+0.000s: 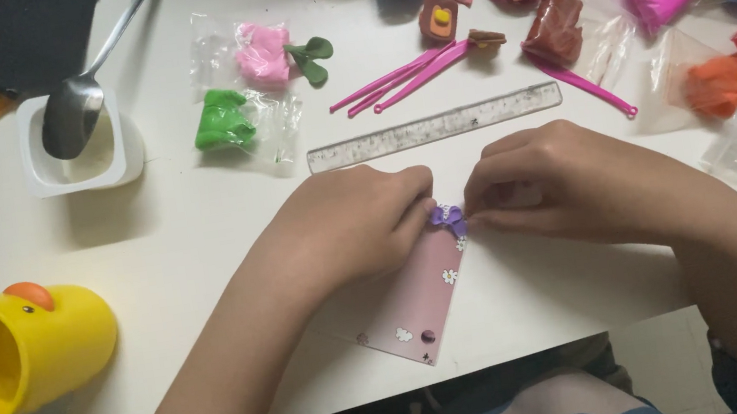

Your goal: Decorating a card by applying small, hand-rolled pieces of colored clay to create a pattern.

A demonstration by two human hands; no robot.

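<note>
Pinching purple clay [448,218], both hands [361,222] (shape mostly hidden), pink card [421,305] beneath.

White table [183,252] fills view, evenly lit; dark gap below front edge.

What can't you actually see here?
Head view only:
- Purple clay piece: mostly covered by the left hand and right hand.
- Pink card: top hidden under the hands.
- Yellow cup: cut off by the left edge.
</note>
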